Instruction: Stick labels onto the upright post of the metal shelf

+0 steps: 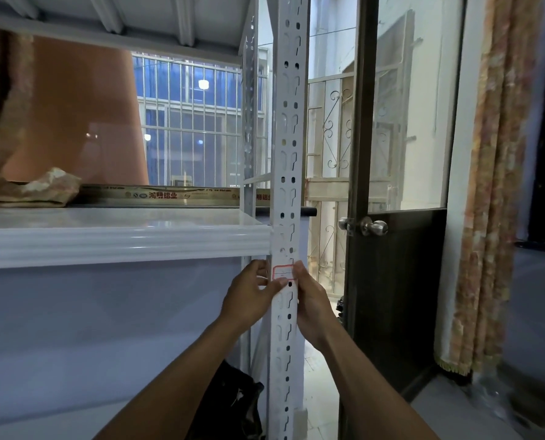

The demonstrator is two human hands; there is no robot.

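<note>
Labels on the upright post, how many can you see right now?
1: a red-bordered label on the upright post, just below the shelf beam, between the left hand and right hand. The hands may hide others.

A round knob (374, 227) sits on the dark glazed door (398, 281), beside a hanging patterned curtain (493, 185).
</note>
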